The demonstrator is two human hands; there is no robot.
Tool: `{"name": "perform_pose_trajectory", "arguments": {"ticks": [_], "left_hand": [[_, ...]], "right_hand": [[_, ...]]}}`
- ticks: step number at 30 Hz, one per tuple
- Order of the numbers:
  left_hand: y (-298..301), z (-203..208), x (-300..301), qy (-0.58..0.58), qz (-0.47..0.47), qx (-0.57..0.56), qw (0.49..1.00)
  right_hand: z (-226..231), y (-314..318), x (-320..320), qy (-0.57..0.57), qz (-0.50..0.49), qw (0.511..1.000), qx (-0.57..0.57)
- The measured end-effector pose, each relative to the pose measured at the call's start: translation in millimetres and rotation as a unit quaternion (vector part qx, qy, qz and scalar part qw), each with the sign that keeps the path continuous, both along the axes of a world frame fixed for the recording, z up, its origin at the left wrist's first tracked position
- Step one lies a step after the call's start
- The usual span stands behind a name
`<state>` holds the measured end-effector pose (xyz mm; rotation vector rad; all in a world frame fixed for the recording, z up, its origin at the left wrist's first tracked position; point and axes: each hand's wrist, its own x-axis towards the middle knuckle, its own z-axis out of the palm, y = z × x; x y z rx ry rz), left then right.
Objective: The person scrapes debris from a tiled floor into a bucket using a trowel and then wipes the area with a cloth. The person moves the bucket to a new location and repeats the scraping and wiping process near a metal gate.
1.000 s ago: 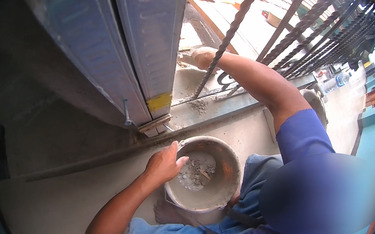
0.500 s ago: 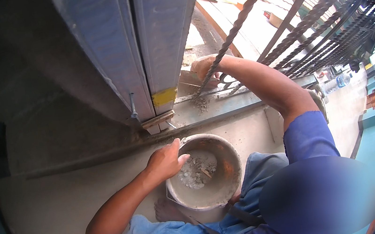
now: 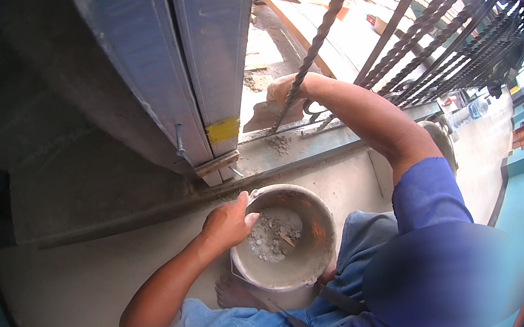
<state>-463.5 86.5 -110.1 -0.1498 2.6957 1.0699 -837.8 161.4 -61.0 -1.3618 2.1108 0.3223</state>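
Note:
My left hand [image 3: 229, 222] grips the left rim of a round bucket [image 3: 322, 221], its thumb inside the wall. Grey rubble and dust [image 3: 275, 236] lie in the bottom of the bucket, which stands on the floor between my feet. Beyond the twisted iron bars, my right hand [image 3: 286, 93] is closed on a flat grey-brown plate [image 3: 264, 116], held low over the ledge. Whether the plate has a handle is hidden by my fingers and a bar. Crumbled mortar [image 3: 279, 143] lies on the sill just below the bars.
Metal posts [image 3: 221, 56] with a yellow patch rise left of my right hand. A bolt [image 3: 180, 141] and a small wooden block [image 3: 217, 163] are at their foot. Twisted bars [image 3: 337, 5] surround my right forearm. A plastic bottle [image 3: 477, 110] lies at far right.
My right hand has stayed beyond the bars while the plate has tilted, showing more of its flat face. The view has shifted slightly; my left hand keeps its hold on the bucket.

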Motion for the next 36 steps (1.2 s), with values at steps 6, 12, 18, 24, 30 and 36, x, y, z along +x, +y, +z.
{"name": "perform_pose_trajectory", "arguments": {"ticks": [6,12,18,24,30,36], "left_hand": [[0,-4,3,0.002,-0.001,-0.009,1.0],[0,-3,3,-0.006,-0.003,-0.011,1.0],[0,-2,1,-0.011,-0.007,-0.009,1.0],[-3,-3,2,-0.018,-0.01,0.001,1.0],[-5,-6,1,-0.031,-0.002,0.014,0.999],[-7,-8,-4,-0.027,-0.005,0.019,0.999]], "right_hand": [[2,8,3,0.02,-0.021,0.999,-0.041],[14,10,-4,-0.042,-0.077,0.996,-0.03],[-26,18,-58,0.041,-0.166,0.985,-0.005],[-71,38,-119,0.103,-0.14,0.984,-0.034],[-62,50,-123,0.087,0.015,0.99,0.114],[-35,45,-99,-0.036,-0.161,0.986,0.028]]}}
